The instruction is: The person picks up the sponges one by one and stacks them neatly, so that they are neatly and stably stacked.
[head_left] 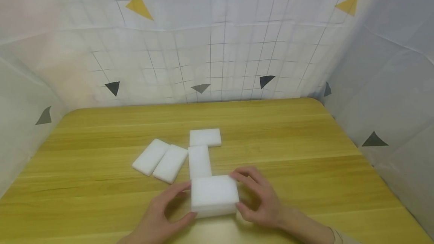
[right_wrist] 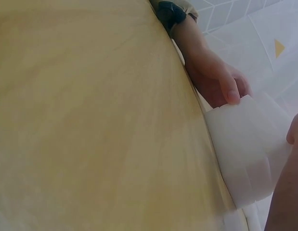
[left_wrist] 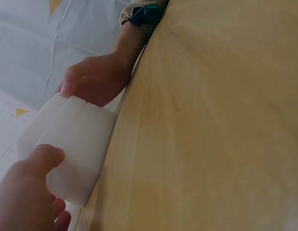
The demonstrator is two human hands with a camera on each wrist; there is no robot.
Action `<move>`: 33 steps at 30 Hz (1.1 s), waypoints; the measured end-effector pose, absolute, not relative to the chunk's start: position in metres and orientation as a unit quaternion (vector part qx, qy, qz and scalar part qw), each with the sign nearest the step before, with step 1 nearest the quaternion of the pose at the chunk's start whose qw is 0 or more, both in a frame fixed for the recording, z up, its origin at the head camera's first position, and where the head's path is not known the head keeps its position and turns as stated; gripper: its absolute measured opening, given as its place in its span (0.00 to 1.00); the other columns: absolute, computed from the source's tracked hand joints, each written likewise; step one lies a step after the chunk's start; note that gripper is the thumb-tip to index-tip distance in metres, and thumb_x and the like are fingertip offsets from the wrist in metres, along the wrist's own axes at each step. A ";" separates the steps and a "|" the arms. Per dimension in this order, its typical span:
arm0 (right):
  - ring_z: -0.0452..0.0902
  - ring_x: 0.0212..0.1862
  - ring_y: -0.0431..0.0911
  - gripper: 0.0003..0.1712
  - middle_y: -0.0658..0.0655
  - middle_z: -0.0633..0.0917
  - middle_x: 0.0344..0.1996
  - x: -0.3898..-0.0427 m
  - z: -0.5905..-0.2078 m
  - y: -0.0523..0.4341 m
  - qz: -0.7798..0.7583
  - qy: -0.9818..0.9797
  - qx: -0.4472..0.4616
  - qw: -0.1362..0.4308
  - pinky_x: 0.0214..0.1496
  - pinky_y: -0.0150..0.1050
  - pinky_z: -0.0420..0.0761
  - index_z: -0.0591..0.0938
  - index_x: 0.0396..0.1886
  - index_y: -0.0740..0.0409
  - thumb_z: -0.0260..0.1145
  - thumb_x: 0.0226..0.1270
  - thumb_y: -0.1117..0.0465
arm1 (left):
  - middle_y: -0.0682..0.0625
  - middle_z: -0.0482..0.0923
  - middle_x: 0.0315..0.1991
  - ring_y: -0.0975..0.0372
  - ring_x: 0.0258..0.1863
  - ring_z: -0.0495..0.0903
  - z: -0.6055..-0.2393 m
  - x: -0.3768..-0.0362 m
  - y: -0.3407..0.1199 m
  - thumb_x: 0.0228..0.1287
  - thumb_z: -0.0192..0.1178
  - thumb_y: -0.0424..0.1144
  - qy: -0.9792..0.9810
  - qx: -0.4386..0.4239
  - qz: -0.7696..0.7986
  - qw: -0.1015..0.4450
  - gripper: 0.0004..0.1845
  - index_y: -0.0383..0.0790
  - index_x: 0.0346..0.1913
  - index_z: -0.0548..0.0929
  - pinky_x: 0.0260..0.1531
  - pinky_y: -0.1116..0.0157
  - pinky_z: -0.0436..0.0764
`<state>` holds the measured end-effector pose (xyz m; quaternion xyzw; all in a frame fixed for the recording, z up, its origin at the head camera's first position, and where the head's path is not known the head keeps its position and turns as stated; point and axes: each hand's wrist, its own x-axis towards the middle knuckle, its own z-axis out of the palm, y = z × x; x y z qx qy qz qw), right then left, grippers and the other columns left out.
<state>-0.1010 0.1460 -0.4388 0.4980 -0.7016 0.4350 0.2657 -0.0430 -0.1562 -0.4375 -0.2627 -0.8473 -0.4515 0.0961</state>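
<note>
A stack of white sponges [head_left: 215,191], plain rectangular blocks laid flat on each other, stands near the front of the table. My left hand [head_left: 161,212] grips the stack's left end, thumb at the near corner and fingers at the far one. Opposite it, my right hand [head_left: 261,199] holds the right end the same way. Seams between the layers show on the side of the stack [right_wrist: 250,149] in the right wrist view. In the left wrist view the left thumb presses against the stack [left_wrist: 81,139] near its top.
Just behind the stack lies one sponge [head_left: 199,161] lengthwise, with another sponge [head_left: 205,138] set crosswise at its far end. To the left, a slanted sponge [head_left: 170,163] lies beside a similar sponge [head_left: 150,156]. White sheeting [head_left: 217,48] surrounds the wooden table [head_left: 288,134].
</note>
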 end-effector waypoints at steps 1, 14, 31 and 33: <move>0.74 0.55 0.52 0.33 0.65 0.78 0.52 -0.101 -0.439 0.146 0.435 -0.701 0.499 0.265 0.65 0.32 0.73 0.76 0.60 0.73 0.69 0.62 0.55 | 0.55 0.79 0.60 0.61 0.54 0.82 -0.438 -0.043 -0.156 0.58 0.74 0.44 -0.847 -0.264 -0.452 0.097 0.35 0.51 0.68 0.73 0.58 0.67 0.81; 0.74 0.54 0.51 0.33 0.64 0.78 0.51 -0.101 -0.439 0.146 0.439 -0.701 0.500 0.259 0.64 0.31 0.74 0.76 0.60 0.73 0.69 0.61 0.55 | 0.47 0.74 0.67 0.60 0.61 0.77 -0.437 -0.043 -0.146 0.53 0.77 0.37 -0.806 -0.285 -0.499 0.144 0.42 0.41 0.71 0.69 0.63 0.68 0.76; 0.76 0.59 0.52 0.39 0.66 0.78 0.56 -0.096 -0.440 0.144 0.456 -0.710 0.486 0.227 0.72 0.35 0.70 0.74 0.62 0.74 0.75 0.59 0.53 | 0.43 0.76 0.64 0.60 0.62 0.77 -0.438 -0.045 -0.143 0.59 0.68 0.25 -0.768 -0.293 -0.545 0.165 0.32 0.37 0.68 0.72 0.64 0.72 0.73; 0.76 0.59 0.52 0.38 0.66 0.79 0.56 -0.096 -0.441 0.144 0.458 -0.712 0.483 0.223 0.71 0.35 0.71 0.74 0.62 0.73 0.75 0.59 0.54 | 0.44 0.77 0.63 0.60 0.62 0.77 -0.438 -0.047 -0.144 0.63 0.62 0.23 -0.781 -0.281 -0.529 0.181 0.29 0.37 0.67 0.73 0.65 0.73 0.72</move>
